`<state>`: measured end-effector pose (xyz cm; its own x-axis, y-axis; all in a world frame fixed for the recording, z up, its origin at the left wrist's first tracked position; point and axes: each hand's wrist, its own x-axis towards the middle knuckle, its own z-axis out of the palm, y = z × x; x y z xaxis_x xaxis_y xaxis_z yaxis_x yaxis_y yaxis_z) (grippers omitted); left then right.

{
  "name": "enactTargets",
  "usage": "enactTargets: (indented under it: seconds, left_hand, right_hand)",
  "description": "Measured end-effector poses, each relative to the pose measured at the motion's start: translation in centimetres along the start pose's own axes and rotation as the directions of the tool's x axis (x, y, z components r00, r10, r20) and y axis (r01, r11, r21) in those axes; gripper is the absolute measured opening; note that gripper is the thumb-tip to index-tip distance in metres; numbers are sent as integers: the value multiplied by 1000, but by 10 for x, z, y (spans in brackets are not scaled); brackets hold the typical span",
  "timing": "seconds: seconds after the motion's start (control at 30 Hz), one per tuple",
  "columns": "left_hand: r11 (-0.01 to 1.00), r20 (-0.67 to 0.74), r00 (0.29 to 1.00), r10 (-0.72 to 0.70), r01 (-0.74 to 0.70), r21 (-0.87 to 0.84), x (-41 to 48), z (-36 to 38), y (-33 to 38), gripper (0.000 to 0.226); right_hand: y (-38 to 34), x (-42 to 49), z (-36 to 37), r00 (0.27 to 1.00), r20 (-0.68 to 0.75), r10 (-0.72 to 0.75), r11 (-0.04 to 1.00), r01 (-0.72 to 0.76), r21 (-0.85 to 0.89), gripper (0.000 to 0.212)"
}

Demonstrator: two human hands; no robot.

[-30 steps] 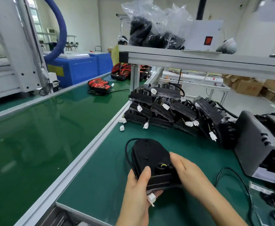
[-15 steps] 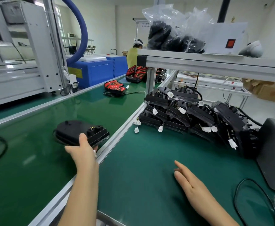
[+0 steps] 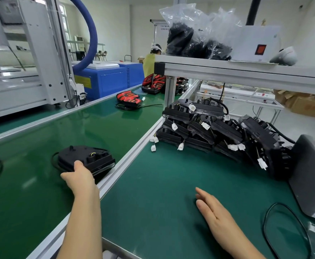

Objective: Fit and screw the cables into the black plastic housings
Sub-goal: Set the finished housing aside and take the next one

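On the green conveyor belt (image 3: 31, 184) at the left, a black plastic housing (image 3: 85, 157) is gripped at its near edge by the left hand (image 3: 78, 177). The thumb is laid on top and the other fingers are hidden behind the hand. Its cable (image 3: 53, 161) is seen looped round the left side, and the unit appears to be handed to the belt for carrying down the line. An aluminium rail (image 3: 134, 154) divides the belt from the darker green tabletop (image 3: 153, 184). There the right hand (image 3: 214, 212) is held flat with fingers straight and nothing in it, apparently kept free for the next piece. Behind it, a stack of black housings (image 3: 199, 126) is piled under the shelf (image 3: 246, 71), white connectors (image 3: 232, 146) dangling, placed, it is judged, within easy reach. At the far right a loose black cable (image 3: 283, 230) is curled on the tabletop, likely waiting to be fitted.
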<state>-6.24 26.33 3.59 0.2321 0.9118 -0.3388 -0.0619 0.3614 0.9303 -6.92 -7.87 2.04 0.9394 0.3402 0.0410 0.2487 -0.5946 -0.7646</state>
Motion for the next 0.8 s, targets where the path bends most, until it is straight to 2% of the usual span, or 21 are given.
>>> enactTargets:
  seconds: [0.1, 0.23, 0.43, 0.57, 0.8]
  left_hand:
    - [1000, -5, 1000, 16, -15, 14, 0, -3, -7, 41]
    - [993, -44, 992, 115, -114, 38, -3, -4, -13, 38]
    - [994, -71, 991, 110, -109, 24, -7, -6, -15, 61]
    - [991, -67, 990, 126, -123, 43, -6, -8, -15, 58]
    - [988, -52, 990, 131, -126, 89, -14, -9, -9, 70]
  right_hand:
    - [2, 0, 0, 1000, -1, -2, 1000, 2, 5, 39]
    - [3, 0, 0, 1000, -6, -10, 1000, 10, 5, 38]
    - [3, -1, 0, 1000, -14, -22, 1000, 22, -6, 35]
    - [3, 0, 0, 999, -23, -28, 1000, 28, -9, 34]
    - [2, -1, 0, 1000, -22, -21, 1000, 20, -14, 34]
